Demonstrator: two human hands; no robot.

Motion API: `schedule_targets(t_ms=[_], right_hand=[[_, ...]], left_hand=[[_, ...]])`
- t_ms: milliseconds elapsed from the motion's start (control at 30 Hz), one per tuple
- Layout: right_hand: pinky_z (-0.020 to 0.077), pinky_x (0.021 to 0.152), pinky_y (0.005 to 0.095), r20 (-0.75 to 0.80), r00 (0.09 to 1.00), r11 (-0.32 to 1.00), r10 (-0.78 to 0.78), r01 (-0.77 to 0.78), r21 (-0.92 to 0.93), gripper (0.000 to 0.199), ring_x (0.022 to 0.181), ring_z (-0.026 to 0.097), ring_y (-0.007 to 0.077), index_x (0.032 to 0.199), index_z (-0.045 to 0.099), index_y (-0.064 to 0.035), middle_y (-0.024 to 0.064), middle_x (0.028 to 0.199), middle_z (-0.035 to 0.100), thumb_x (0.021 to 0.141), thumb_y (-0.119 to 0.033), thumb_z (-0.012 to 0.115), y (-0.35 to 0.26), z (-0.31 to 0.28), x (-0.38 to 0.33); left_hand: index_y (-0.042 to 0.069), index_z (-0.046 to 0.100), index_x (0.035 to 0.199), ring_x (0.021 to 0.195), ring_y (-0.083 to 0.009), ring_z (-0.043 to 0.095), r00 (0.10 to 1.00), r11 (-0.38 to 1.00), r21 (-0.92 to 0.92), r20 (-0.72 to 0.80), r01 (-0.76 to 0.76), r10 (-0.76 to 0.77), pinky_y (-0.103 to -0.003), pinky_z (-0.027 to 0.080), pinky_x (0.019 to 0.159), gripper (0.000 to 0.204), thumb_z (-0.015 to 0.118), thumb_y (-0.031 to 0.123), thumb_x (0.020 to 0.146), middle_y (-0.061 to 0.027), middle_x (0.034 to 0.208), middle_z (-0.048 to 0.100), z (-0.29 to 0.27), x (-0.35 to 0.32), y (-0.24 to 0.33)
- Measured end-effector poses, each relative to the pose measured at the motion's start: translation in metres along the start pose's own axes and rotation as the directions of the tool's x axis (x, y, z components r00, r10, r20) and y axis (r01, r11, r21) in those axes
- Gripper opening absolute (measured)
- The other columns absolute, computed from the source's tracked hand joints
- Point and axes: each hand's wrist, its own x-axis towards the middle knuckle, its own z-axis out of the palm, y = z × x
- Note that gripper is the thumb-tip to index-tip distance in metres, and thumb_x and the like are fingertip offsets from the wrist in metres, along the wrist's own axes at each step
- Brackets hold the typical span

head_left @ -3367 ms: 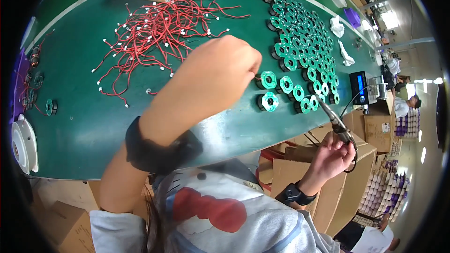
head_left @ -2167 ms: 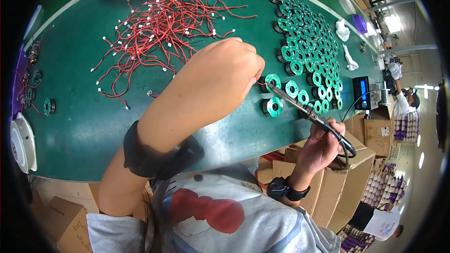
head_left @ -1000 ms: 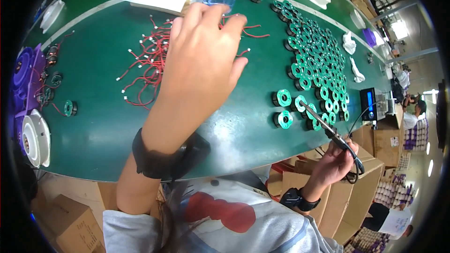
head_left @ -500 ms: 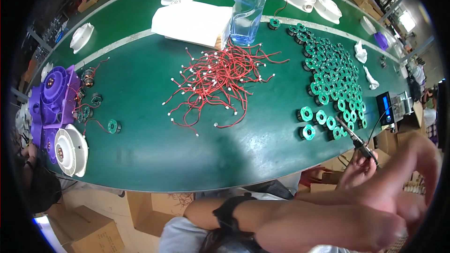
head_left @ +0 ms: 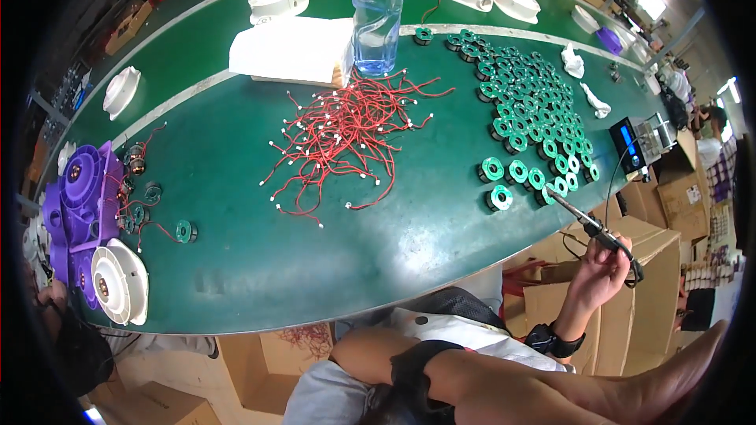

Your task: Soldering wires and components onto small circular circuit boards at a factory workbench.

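1. Two hands entered. Right hand (head_left: 602, 271): fingers clamped round the handle of a soldering iron (head_left: 587, 223), held off the near-right edge of the bench (head_left: 236, 267); tip reaching in to the nearest green coils (head_left: 543, 189), touching or just short, cannot tell. Risk: a tip held slantwise may slide off its joint and scorch the winding beside it.
2. Left hand: only the forearm (head_left: 551, 386) shows, lying across the lower edge; hand out of view at the right rim, its fingers cannot be told. Risk: nothing visibly steadies the coil under the tip, so it could skid under pressure.
3. Iron cord (head_left: 630, 264): loops down from the handle, close to the cardboard boxes (head_left: 654, 267) below the bench edge. Risk: a snag would jerk the tip.
4. One coil (head_left: 499, 198) stands alone, just left of the front row. Risk: it may be taken twice or missed.
5. Red leads (head_left: 346, 134): tangled heap at mid-bench, well apart from the iron. Risk: pulling one would likely drag its neighbours.
6. Water bottle (head_left: 378, 8): upright behind the leads, touching a white pad (head_left: 291, 51). Risk: a reach to the far coils could tip it over.
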Motion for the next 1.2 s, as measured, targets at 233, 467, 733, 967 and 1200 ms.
schedule_targets(t_ms=[233,467,733,967,1200], right_hand=[[0.0268,0.050,0.0198,-0.104,0.995,1.000,-0.007,0.008,0.015,0.013,0.056,0.030,0.0079,0.073,0.034,-0.0061,0.0019,0.067,0.034,0.080,-0.013,0.042,0.001,0.008,-0.009],[0.0283,0.051,0.0196,-0.070,0.997,1.000,-0.020,0.021,0.010,0.014,0.057,0.032,0.0077,0.072,0.033,-0.0059,0.0019,0.066,0.033,0.079,-0.013,0.042,-0.008,0.010,-0.010],[0.0300,0.050,0.0197,-0.160,0.986,0.983,0.045,-0.015,0.184,0.011,0.056,0.037,0.0084,0.081,0.045,-0.0022,0.0030,0.064,0.042,0.079,-0.013,0.045,-0.026,-0.031,0.003],[0.0304,0.050,0.0200,-0.171,0.980,0.958,0.104,-0.052,0.284,0.011,0.056,0.036,0.0093,0.082,0.046,-0.0038,0.0024,0.062,0.042,0.079,-0.014,0.045,-0.018,-0.050,0.011],[0.0305,0.046,0.0199,-0.255,0.961,0.946,0.108,-0.020,0.325,0.010,0.055,0.036,0.0084,0.084,0.043,-0.0029,0.0034,0.071,0.042,0.079,-0.012,0.044,-0.017,-0.074,0.017]], left_hand=[[0.004,0.034,0.096,0.084,-0.0136,0.041,0.998,0.990,0.138,0.061,0.005,-0.014,-0.025,0.032,0.078,0.022,0.044,0.012,0.079,-0.0063,0.091,0.042,0.019,-0.010,-0.002],[0.003,0.036,0.093,0.082,-0.0132,0.040,0.995,0.972,0.235,0.093,-0.002,-0.021,-0.024,0.031,0.077,0.019,0.044,0.010,0.078,-0.0058,0.088,0.040,0.020,-0.004,0.009],[0.002,0.042,0.092,0.078,-0.0130,0.044,0.746,0.425,0.732,-0.643,0.533,0.171,-0.024,0.035,0.068,0.028,0.057,0.021,0.076,-0.0074,0.090,0.043,-0.005,-0.038,0.030],[-0.006,0.034,0.119,0.120,-0.0356,0.023,0.763,-0.915,0.066,-0.578,0.398,0.290,-0.047,0.023,0.094,0.071,0.058,0.041,0.071,-0.0191,0.125,0.031,-0.043,-0.067,0.035],[0.029,0.046,0.118,0.124,-0.0423,0.006,0.586,-0.905,0.318,-0.804,0.282,-0.100,-0.053,0.012,0.097,0.055,0.055,0.052,0.069,-0.0244,0.134,0.011,-0.046,-0.052,0.031]])
